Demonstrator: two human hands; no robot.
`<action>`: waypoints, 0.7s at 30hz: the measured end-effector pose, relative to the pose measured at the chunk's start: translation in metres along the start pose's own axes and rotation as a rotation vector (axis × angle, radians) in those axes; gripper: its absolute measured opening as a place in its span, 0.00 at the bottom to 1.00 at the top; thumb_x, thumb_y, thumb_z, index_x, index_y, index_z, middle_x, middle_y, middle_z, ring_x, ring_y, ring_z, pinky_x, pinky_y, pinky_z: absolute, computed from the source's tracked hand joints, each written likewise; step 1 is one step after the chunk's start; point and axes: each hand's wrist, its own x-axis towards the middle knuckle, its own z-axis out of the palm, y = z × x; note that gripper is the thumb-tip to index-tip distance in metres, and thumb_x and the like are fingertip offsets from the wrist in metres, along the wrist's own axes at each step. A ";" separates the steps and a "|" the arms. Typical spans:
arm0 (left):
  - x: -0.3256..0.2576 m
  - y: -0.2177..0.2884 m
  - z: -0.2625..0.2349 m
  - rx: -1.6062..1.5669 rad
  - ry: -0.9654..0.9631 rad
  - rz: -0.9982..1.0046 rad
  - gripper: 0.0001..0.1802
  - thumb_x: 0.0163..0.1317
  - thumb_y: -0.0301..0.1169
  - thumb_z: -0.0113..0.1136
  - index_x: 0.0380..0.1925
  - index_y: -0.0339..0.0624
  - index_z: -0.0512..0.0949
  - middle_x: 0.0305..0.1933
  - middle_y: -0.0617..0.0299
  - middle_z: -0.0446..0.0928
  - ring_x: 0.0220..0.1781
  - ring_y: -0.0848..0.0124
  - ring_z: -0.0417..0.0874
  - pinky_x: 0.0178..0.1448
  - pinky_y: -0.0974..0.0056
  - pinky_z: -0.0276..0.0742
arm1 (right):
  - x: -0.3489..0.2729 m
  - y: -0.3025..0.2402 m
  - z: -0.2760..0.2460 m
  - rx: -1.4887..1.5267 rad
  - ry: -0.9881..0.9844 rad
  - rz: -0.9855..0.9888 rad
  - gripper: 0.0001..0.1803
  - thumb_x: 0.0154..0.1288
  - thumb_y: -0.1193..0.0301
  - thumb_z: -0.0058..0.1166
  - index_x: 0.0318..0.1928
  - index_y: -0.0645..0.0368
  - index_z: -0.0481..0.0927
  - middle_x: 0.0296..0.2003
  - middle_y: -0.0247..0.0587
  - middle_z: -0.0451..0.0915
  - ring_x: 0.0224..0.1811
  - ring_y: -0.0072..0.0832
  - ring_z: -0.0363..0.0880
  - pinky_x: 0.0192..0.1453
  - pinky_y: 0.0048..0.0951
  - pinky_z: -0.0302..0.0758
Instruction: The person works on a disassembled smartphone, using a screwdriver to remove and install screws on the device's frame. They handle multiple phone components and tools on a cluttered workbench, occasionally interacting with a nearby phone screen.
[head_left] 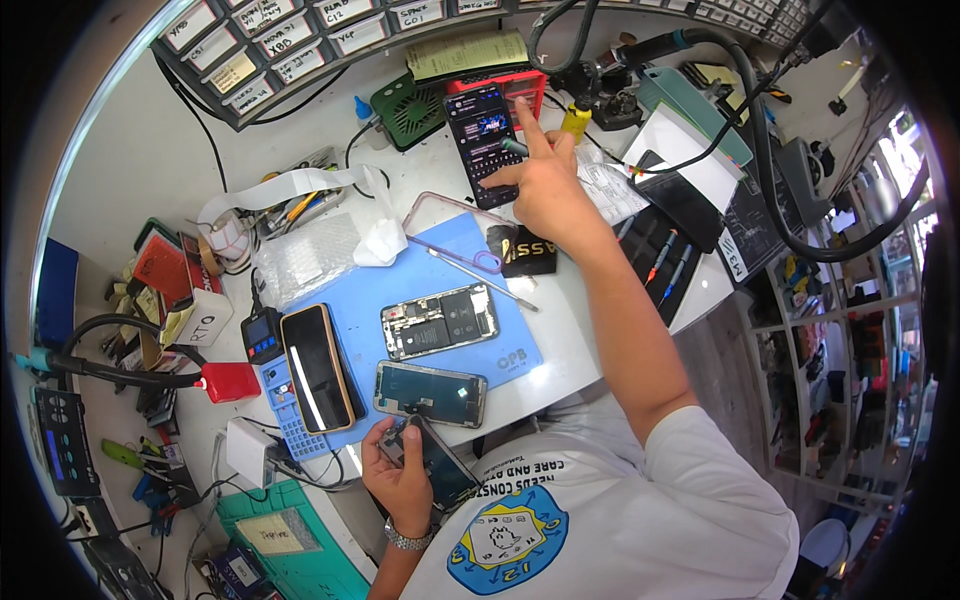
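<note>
My left hand [398, 478] grips a phone screen assembly [446, 468] at the near edge of the bench, thumb on top. My right hand [550, 185] reaches to a lit smartphone [483, 150] propped up at the back, its index finger and thumb stretched over the phone's right side. A slim tool with a green end [513, 147] pokes out from between its fingers; the rest is hidden. On the blue work mat [450, 255] lies an opened phone [440, 321] with battery and inner parts showing. Just nearer is a detached phone screen [430, 392].
Left of the opened phone lies a dark smartphone [318, 367]. A thin metal pry tool [485, 280] crosses the mat. Bubble wrap [305, 262] lies at the left, a red bottle [228, 382] beyond it. Screwdrivers [660, 258] rest at the right; a thick black hose [760, 170] hangs there.
</note>
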 end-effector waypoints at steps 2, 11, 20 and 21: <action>-0.001 0.000 0.000 0.014 0.001 0.011 0.19 0.72 0.22 0.69 0.59 0.29 0.76 0.51 0.54 0.84 0.50 0.75 0.86 0.56 0.71 0.81 | -0.002 -0.001 0.004 -0.026 -0.011 -0.016 0.33 0.41 0.87 0.64 0.46 0.38 0.97 0.87 0.49 0.47 0.68 0.54 0.65 0.80 0.44 0.63; 0.000 0.000 0.000 0.008 -0.003 0.006 0.19 0.72 0.23 0.69 0.59 0.29 0.76 0.51 0.55 0.84 0.50 0.75 0.85 0.56 0.70 0.81 | -0.001 0.015 0.001 -0.160 0.038 0.093 0.26 0.42 0.85 0.65 0.41 0.42 0.98 0.85 0.52 0.53 0.63 0.53 0.66 0.75 0.40 0.66; 0.001 -0.001 0.000 0.020 0.003 0.020 0.20 0.72 0.23 0.70 0.59 0.29 0.76 0.51 0.55 0.84 0.50 0.75 0.85 0.57 0.70 0.80 | -0.002 0.010 -0.004 -0.166 -0.064 0.086 0.18 0.52 0.80 0.65 0.39 0.44 0.98 0.85 0.57 0.53 0.66 0.54 0.64 0.72 0.46 0.63; 0.000 -0.001 0.000 0.025 0.003 0.021 0.20 0.72 0.23 0.70 0.59 0.29 0.76 0.51 0.55 0.84 0.51 0.75 0.85 0.57 0.70 0.80 | -0.002 0.010 -0.004 -0.163 -0.063 0.086 0.18 0.52 0.80 0.66 0.38 0.44 0.98 0.85 0.57 0.52 0.66 0.54 0.64 0.72 0.46 0.63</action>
